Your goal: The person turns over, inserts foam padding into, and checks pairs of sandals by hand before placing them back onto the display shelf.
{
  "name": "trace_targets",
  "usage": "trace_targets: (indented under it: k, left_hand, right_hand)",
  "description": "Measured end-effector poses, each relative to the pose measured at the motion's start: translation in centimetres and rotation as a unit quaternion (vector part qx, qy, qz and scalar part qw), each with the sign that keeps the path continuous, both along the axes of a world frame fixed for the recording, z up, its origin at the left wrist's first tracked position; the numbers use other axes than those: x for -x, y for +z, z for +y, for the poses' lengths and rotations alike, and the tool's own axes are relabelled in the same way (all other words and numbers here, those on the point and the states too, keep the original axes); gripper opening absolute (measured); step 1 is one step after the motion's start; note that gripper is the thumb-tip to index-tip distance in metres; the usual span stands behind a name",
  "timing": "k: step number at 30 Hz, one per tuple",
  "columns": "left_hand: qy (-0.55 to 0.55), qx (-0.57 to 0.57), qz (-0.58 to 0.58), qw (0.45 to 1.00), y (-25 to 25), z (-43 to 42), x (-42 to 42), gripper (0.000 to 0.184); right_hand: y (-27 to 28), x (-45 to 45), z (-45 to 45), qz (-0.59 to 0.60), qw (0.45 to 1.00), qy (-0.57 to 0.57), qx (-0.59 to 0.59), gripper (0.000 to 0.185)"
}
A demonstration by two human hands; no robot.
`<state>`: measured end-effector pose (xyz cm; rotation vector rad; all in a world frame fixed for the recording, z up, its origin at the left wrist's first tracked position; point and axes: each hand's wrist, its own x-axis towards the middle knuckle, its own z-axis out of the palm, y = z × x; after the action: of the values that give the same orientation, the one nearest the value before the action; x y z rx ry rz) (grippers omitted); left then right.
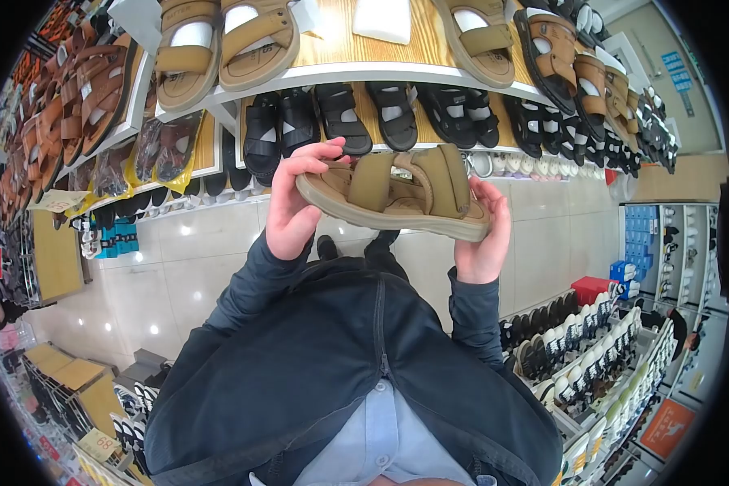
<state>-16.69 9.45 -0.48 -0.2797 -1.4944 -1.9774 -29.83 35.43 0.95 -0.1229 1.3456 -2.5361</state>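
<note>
An olive-brown sandal (370, 183) with wide straps and a beige sole is held up between both hands, sole edge toward the body. My left hand (293, 198) grips one end of it, fingers over the top and thumb against the sole's side. At the other end, my right hand (483, 235) holds the sandal with its fingers along the edge. Just beyond, black sandals (343, 121) line a lower shelf. Brown sandals (259, 44) lie on the wooden shelf (332, 40) above, beside a white block (382, 18).
Racks of brown sandals (97, 97) stand at the left. Rows of shoes (579, 340) fill a low rack at the lower right, near a red box (595, 290). Blue boxes (641, 239) are stacked at the far right. Tiled floor (194, 275) shows below.
</note>
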Motion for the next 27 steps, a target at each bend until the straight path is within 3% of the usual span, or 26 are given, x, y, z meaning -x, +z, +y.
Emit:
trace_targets:
  k: [6,10,16,21,27]
  left_hand:
    - [-0.006,0.019,-0.006,1.000,1.2,-0.1,-0.3,0.071]
    - [0.014,0.022,-0.010,1.000,1.5,0.0,-0.6,0.080]
    - [0.023,-0.010,-0.008,1.000,1.1,0.0,-0.3,0.084]
    - [-0.033,-0.081,-0.015,0.996,0.5,-0.6,0.1,0.082]
    - [-0.012,-0.051,0.000,0.999,2.1,-0.4,-0.2,0.086]
  right_hand:
    - [1.0,-0.1,0.2,0.042,0.998,0.005,-0.055,0.037]
    - [2.0,-0.6,0.0,0.087,0.996,0.004,-0.025,0.035]
    - [2.9,-0.9,-0.3,0.201,0.979,-0.016,-0.020,0.037]
    - [2.8,-0.8,-0.4,0.279,0.960,-0.022,-0.030,0.038]
    - [2.6,-0.8,0.1,0.057,0.998,-0.005,-0.026,0.038]
